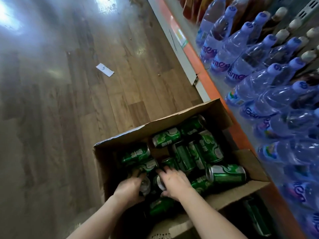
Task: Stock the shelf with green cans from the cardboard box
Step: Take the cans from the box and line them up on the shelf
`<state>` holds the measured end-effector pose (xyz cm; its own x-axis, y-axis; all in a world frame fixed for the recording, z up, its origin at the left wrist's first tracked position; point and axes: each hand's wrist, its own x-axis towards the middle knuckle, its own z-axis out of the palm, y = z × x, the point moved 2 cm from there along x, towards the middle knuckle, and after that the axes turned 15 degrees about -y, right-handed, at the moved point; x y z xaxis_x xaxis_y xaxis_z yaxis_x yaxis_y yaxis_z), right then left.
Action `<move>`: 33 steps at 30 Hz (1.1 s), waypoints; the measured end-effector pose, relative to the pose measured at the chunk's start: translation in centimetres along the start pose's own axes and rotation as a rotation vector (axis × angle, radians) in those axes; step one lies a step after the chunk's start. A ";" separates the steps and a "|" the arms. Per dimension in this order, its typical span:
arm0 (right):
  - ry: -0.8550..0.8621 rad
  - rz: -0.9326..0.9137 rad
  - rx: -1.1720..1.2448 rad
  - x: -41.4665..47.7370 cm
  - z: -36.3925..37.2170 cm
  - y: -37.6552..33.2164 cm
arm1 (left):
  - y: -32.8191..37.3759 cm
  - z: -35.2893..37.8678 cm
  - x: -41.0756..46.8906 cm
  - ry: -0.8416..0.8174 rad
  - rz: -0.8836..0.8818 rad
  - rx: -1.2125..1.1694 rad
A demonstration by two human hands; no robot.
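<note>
An open cardboard box (120, 135) stands on the floor against the shelf and holds several green cans (226, 173) lying on their sides. My left hand (128, 188) is inside the box near its front, fingers curled round a can (145, 184) whose silver end shows. My right hand (174, 181) is beside it, thumb and fingers wrapped round another green can (160, 182). More green cans (257, 216) lie low at the bottom right, under the box flap.
The shelf (214, 87) with an orange edge runs along the right, packed with blue plastic water bottles (269, 87). Wooden floor (69, 118) lies to the left, with a white paper slip (105, 70) on it.
</note>
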<state>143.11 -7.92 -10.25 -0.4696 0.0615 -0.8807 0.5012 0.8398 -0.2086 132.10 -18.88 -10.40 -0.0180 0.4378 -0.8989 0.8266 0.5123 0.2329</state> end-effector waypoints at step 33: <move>0.380 0.308 0.280 -46.1 -17.8 2.0 | 15.4 -25.2 -39.0 0.381 0.181 0.276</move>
<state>152.82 0.55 37.53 -0.4737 0.5151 -0.7144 0.8062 0.5800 -0.1164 131.38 -9.39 37.61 -0.0219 0.7667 -0.6417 0.9524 0.2112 0.2198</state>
